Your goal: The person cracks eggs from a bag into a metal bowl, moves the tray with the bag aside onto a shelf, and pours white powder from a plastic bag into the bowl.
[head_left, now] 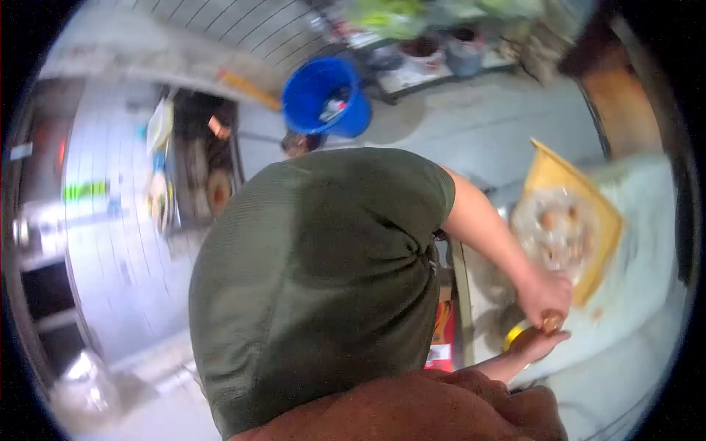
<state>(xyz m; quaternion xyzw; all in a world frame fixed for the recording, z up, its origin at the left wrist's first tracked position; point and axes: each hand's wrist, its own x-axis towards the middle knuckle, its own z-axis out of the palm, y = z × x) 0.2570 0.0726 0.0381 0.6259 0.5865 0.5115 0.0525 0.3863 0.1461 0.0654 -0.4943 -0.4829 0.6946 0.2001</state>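
So we've got both hands together just below the yellow, angular, flat tray (608, 226) in the head view, and that's where the action is. Our left hand (546, 291), the upper one, has its fingers curled closed on a small, shiny, brown, roundish thing (551, 322). Our right hand (535, 348) comes in under it, slightly farther from the tray, with a digit sticking out. It's close to the brown thing, but we honestly can't tell if it's gripping or just supporting.

Right by those fingers, below and left of the tray, we spot a bright yellow patch (512, 337). Too blurry for us to say what it belongs to. On the tray itself sits a crumpled, clear plastic bag (557, 242) with brownish, rounded lumps (548, 220) showing through. They look egg-like to us, and the held piece might be a match, but don't quote us.

As for the step, we'd call it close two-handed handling, mid-step, with the piece off the tray. Our judgement is that the next move calls for a light, steady pinch from the left and a stable right underneath, since a squeeze too hard could slip or crush it.
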